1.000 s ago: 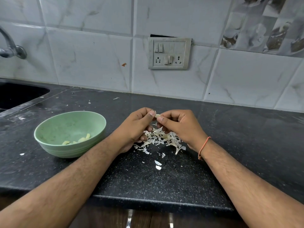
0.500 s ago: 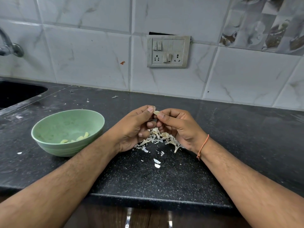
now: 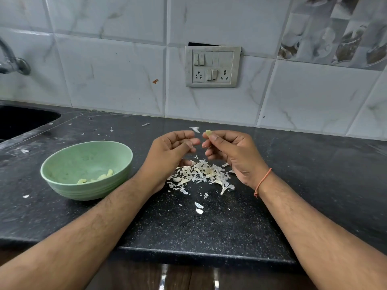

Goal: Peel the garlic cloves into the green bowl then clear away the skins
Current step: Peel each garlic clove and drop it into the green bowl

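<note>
A pale tiled wall (image 3: 109, 70) with a switch plate (image 3: 213, 66) backs a dark speckled counter (image 3: 209, 227); a sink (image 3: 21, 120) and part of a tap (image 3: 12, 61) are cut off at the left edge. On the counter's left stands the green bowl (image 3: 62, 164), upright, with a few peeled cloves (image 3: 98, 177) lying in its bottom. Just right of it, between the two wrists, lies a loose heap of skins (image 3: 201, 174), with stray flakes scattered toward the counter's front edge and back by the wall.

Above the heap the right hand (image 3: 230, 151) pinches a clove (image 3: 208, 132) between thumb and forefinger, only its pale tip showing. The left hand (image 3: 171, 149) is just beside it, apart from the clove, fingers curled with thumb against them; whether it holds a scrap of skin I cannot tell. One flake (image 3: 195, 129) shows near its fingertips, possibly in the air.

The clove should be small, firm and light, likely slick once bare, so a pinch across its sides is best. The skins look papery and weightless: they will cling and scatter, so sweeping them together should work better than picking.

Most of the clove is hidden by the fingers, so how much skin remains is unclear. Unpeeled cloves in the heap cannot be made out.
</note>
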